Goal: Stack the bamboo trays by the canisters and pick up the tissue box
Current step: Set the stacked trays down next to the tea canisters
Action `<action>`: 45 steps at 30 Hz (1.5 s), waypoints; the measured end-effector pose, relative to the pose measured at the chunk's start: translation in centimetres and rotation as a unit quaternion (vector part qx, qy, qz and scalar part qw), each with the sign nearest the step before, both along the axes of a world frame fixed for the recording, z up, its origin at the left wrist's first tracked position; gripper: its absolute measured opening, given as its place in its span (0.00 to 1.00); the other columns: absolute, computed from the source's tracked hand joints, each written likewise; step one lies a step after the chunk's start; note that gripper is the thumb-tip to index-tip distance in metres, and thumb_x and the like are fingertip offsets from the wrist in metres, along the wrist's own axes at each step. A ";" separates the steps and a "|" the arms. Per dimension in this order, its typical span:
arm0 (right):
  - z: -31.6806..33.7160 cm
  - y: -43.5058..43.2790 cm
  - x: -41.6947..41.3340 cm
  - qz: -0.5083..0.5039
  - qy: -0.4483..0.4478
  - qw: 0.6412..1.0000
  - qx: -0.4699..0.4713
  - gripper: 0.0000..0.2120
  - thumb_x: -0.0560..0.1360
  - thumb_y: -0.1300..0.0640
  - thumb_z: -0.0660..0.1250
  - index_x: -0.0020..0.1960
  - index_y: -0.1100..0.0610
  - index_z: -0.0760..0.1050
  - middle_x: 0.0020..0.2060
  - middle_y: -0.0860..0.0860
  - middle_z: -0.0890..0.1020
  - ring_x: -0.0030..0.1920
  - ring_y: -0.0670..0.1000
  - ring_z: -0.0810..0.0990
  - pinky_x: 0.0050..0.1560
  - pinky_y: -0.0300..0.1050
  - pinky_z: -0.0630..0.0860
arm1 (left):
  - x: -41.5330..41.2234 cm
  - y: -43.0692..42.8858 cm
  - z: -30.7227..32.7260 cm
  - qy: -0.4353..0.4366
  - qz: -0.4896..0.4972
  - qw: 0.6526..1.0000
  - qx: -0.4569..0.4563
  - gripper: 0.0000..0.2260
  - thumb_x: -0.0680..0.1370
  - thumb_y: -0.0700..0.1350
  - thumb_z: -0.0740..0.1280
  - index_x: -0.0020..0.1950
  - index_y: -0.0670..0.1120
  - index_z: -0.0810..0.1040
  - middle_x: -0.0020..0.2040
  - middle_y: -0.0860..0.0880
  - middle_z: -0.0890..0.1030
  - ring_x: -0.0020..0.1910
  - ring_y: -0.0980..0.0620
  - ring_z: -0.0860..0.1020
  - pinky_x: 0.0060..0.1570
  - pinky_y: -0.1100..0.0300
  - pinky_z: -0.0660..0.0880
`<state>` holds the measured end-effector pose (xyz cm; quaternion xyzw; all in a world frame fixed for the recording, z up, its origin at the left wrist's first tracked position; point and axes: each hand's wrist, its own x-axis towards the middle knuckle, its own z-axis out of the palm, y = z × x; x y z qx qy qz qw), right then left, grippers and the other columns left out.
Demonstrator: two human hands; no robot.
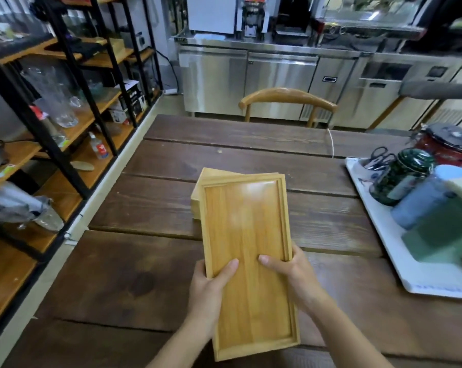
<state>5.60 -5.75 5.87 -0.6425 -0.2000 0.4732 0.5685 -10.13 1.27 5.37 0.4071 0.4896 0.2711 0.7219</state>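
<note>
A long bamboo tray (247,229) is held lengthwise above the dark wooden table (150,274). My left hand (211,285) grips its left rim, thumb on the tray's floor. My right hand (296,274) grips the right rim the same way. A second bamboo piece (198,201) peeks out from under the tray's far left corner; what it is stays unclear. At the right, on a white tray (391,251), stand a dark green canister (399,180), a blue canister (421,200) and a green tissue box (442,232). A red canister (447,146) is behind them.
A wooden chair (285,98) is pushed in at the table's far edge. Black-framed shelves (65,123) with glassware line the left. Steel counter units (277,78) run along the back. Scissors (381,156) stand in a cup on the white tray.
</note>
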 end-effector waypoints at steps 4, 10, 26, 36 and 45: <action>-0.1 -2.4 5.7 -0.045 0.010 0.998 -0.045 0.30 0.61 0.55 0.78 0.60 0.64 0.76 0.51 0.61 0.85 0.51 0.61 0.84 0.55 0.60 0.79 | 6.7 -1.2 0.3 0.032 -0.056 0.994 -0.083 0.14 0.68 0.50 0.76 0.46 0.52 0.73 0.48 0.45 0.83 0.46 0.45 0.81 0.49 0.47 0.77; -0.4 -5.0 13.6 -0.091 0.026 0.989 -0.115 0.17 0.71 0.57 0.71 0.57 0.63 0.78 0.48 0.61 0.85 0.47 0.60 0.85 0.46 0.51 0.80 | 16.2 -1.7 -0.9 0.044 -0.120 0.973 -0.191 0.14 0.70 0.51 0.74 0.47 0.46 0.75 0.49 0.42 0.82 0.48 0.41 0.80 0.52 0.44 0.76; -3.4 -3.9 26.8 -0.113 -0.006 0.977 -0.182 0.15 0.76 0.51 0.65 0.52 0.63 0.77 0.38 0.55 0.84 0.34 0.51 0.83 0.33 0.42 0.76 | 29.1 -1.2 -6.8 0.071 -0.182 0.976 -0.097 0.29 0.75 0.55 0.64 0.74 0.52 0.61 0.69 0.45 0.70 0.64 0.44 0.73 0.64 0.38 0.70; -4.4 -3.9 28.1 -0.126 -0.090 0.981 -0.116 0.16 0.78 0.60 0.62 0.65 0.53 0.71 0.49 0.47 0.80 0.49 0.49 0.80 0.50 0.47 0.77 | 31.0 -1.3 -7.8 0.000 -0.151 0.986 -0.070 0.23 0.78 0.43 0.64 0.72 0.55 0.66 0.64 0.46 0.78 0.59 0.46 0.78 0.62 0.42 0.73; -4.4 -3.4 29.4 -0.133 -0.123 0.976 -0.117 0.19 0.77 0.63 0.63 0.68 0.57 0.69 0.44 0.44 0.78 0.44 0.45 0.77 0.41 0.39 0.73 | 32.4 -1.2 -7.6 0.027 -0.149 0.988 -0.026 0.28 0.79 0.43 0.62 0.75 0.62 0.58 0.69 0.49 0.74 0.64 0.47 0.74 0.67 0.43 0.69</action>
